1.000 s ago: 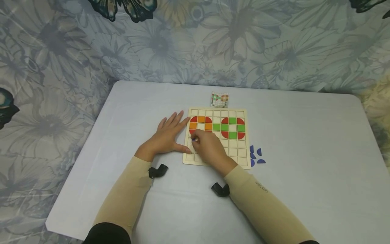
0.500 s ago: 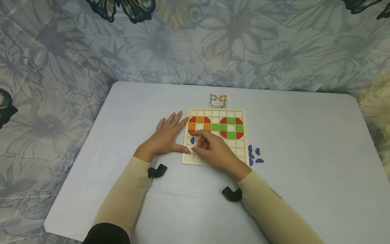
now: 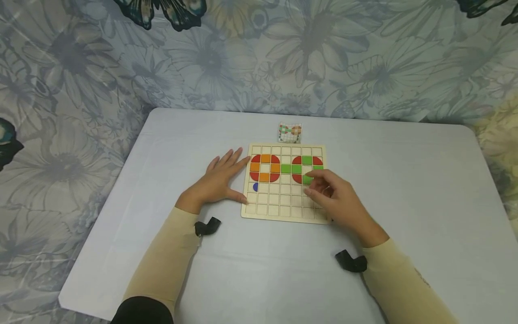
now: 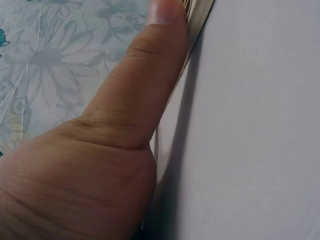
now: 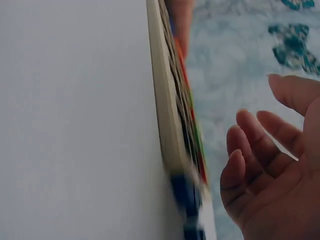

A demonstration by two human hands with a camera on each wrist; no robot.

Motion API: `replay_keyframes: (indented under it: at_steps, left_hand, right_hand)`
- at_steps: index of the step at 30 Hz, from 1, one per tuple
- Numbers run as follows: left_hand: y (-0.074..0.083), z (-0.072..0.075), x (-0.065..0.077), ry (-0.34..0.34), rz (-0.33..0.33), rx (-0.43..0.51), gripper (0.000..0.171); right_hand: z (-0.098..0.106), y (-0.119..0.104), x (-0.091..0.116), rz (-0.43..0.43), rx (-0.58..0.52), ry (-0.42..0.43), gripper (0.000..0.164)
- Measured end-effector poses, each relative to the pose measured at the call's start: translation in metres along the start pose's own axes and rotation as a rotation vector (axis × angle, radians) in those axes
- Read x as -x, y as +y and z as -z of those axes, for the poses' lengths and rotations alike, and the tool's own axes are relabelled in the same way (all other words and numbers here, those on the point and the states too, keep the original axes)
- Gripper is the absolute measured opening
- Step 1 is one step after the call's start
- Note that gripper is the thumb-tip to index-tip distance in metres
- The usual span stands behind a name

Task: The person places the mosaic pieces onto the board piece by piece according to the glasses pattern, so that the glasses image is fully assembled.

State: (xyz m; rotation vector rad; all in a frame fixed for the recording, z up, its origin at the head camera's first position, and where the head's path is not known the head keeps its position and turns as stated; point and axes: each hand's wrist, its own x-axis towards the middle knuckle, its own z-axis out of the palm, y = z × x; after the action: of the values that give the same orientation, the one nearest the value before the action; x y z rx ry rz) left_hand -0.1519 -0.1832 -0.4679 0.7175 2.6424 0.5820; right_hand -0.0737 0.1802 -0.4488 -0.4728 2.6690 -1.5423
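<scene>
A light wooden grid board [image 3: 279,210] lies on the table, with red, orange and green flat pieces set in its upper rows. One blue piece [image 3: 256,187] sits in a cell near the board's left edge. My left hand [image 3: 212,182] spreads flat beside the board, its thumb touching the left edge; the left wrist view shows this thumb [image 4: 140,75] along the board's side. Over the board's right part hovers my right hand [image 3: 340,198], thumb and index finger apart with nothing between them. In the right wrist view, several blurred blue pieces [image 5: 186,195] lie by the board's corner.
A small picture card [image 3: 289,133] with a matching coloured pattern lies just behind the board. The white table [image 3: 162,270] extends to both sides, backed by a flowered cloth [image 3: 259,63]. A black wrist camera [image 3: 351,262] juts out beneath the right forearm.
My right hand has let go of the blue piece in the board's left cell and moved right across the board. It now covers the loose blue pieces in the head view. The left hand stays put.
</scene>
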Motion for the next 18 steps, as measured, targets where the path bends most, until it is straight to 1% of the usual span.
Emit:
replay_keyframes:
  at_steps: [2,4,7,9,11,14,18]
  left_hand:
    - [-0.001,0.001,0.0,-0.002,-0.002,0.003,0.134]
    - [-0.001,0.002,0.001,0.0,-0.005,0.004,0.134]
    - [-0.001,0.003,0.001,-0.001,-0.012,0.011,0.134]
    - [-0.001,0.003,0.001,-0.002,-0.014,0.017,0.134]
    - [-0.001,0.003,0.001,-0.004,-0.012,0.021,0.134]
    - [-0.001,0.003,0.001,-0.008,-0.006,0.023,0.135]
    - [-0.002,0.002,0.001,-0.006,-0.001,0.014,0.135]
  right_hand:
    - [0.013,0.01,0.006,-0.007,0.056,0.039,0.036]
    - [0.026,0.018,0.012,-0.031,0.117,0.068,0.037]
    - [0.044,0.031,0.02,-0.08,0.179,0.08,0.039]
    - [0.054,0.04,0.025,-0.106,0.204,0.065,0.04]
    - [0.06,0.048,0.028,-0.115,0.212,0.04,0.04]
    - [0.063,0.056,0.03,-0.092,0.202,0.0,0.038]
    - [0.061,0.059,0.027,-0.044,0.222,-0.055,0.034]
